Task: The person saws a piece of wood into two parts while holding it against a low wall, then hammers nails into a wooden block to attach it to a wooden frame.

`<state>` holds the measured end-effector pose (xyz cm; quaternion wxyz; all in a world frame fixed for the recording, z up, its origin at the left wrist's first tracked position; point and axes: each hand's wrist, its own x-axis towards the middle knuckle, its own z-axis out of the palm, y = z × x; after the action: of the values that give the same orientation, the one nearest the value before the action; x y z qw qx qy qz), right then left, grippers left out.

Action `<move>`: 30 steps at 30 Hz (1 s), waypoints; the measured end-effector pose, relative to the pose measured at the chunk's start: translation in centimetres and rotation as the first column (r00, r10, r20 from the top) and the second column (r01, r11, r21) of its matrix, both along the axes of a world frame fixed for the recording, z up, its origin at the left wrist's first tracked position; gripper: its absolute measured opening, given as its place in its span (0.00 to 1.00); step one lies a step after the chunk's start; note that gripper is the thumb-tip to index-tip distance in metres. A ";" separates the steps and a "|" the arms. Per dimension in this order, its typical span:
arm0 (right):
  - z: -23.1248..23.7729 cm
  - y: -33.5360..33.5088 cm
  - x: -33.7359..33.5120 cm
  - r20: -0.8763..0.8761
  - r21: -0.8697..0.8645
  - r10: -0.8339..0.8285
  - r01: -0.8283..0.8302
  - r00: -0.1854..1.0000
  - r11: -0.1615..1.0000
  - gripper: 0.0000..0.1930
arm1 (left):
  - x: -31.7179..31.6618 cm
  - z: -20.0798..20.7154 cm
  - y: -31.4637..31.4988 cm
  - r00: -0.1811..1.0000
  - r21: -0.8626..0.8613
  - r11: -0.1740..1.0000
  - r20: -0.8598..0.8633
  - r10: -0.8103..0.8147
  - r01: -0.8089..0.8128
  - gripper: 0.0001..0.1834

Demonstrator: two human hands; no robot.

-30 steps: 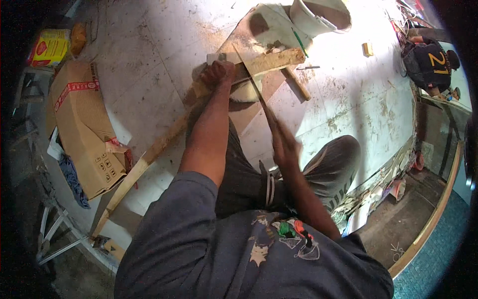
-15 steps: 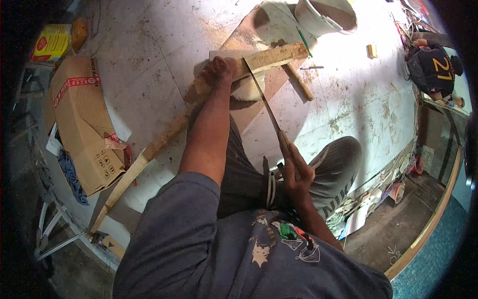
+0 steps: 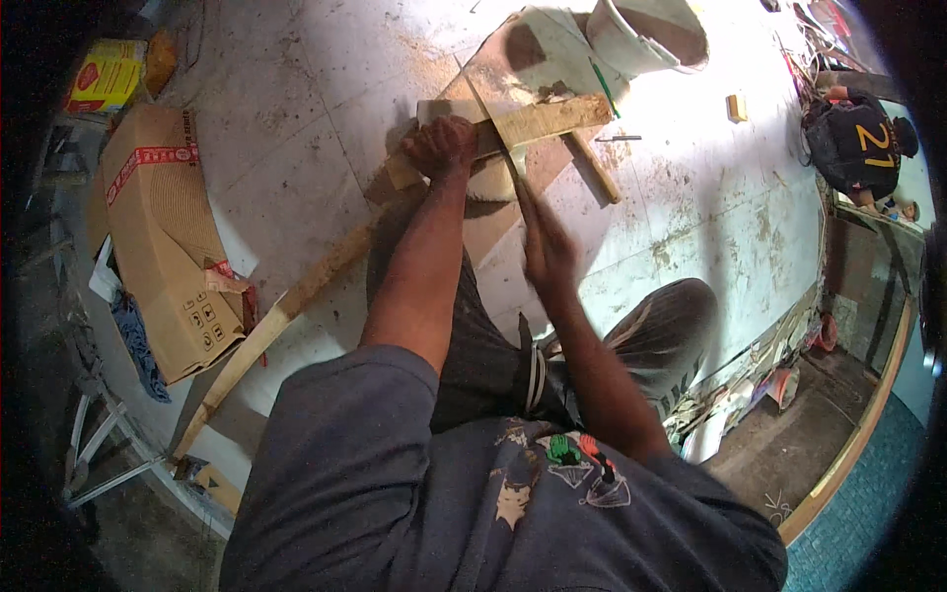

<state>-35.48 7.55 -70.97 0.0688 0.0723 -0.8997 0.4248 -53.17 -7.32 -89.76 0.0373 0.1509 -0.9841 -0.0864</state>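
Note:
My right hand (image 3: pixel 550 255) is wrapped around the handle of a handsaw, low on its near end. The saw's blade (image 3: pixel 496 123) lies across a wooden beam (image 3: pixel 564 118), its far tip past the beam's far side. To the left of the blade, my left hand (image 3: pixel 441 148) is closed over the beam and presses on it. Under the beam sits a pale rounded support (image 3: pixel 491 185), mostly hidden. A long wooden batten (image 3: pixel 258 340) slopes from beneath my left arm toward the lower left.
A cardboard box (image 3: pixel 163 257) and a yellow package (image 3: pixel 104 79) lie at left. Beyond the beam stand a whitish bucket (image 3: pixel 631 49), a green pencil (image 3: pixel 603 87), a dark pen (image 3: pixel 619 138) and a wooden stick (image 3: pixel 595 173). Another person (image 3: pixel 856 143) is at far right, near tangled cables (image 3: pixel 799 59).
My right hand has pushed the saw forward, away from my body, and its blade now reaches farther beyond the beam. My left hand keeps its place on the beam.

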 end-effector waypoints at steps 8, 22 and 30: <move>6.1 -0.8 8.2 0.164 -0.438 0.010 0.064 0.986 0.897 0.23 | 0.4 0.3 -4.2 0.988 -0.053 0.995 0.128 0.087 -0.081 0.16; 4.8 -0.9 8.9 0.093 -0.433 -0.064 0.098 0.994 0.896 0.21 | 1.3 6.1 -4.2 0.997 0.071 0.995 -0.029 0.067 -0.065 0.18; 0.4 -1.1 -0.6 0.079 0.195 0.043 -0.058 0.996 0.979 0.20 | 0.5 4.6 -2.8 0.960 0.105 0.994 0.280 0.013 -0.044 0.19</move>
<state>-36.08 6.49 -70.55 0.0169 0.0856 -0.9372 0.3376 -52.66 -10.13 -85.16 -0.1087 0.1778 -0.9709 -0.1177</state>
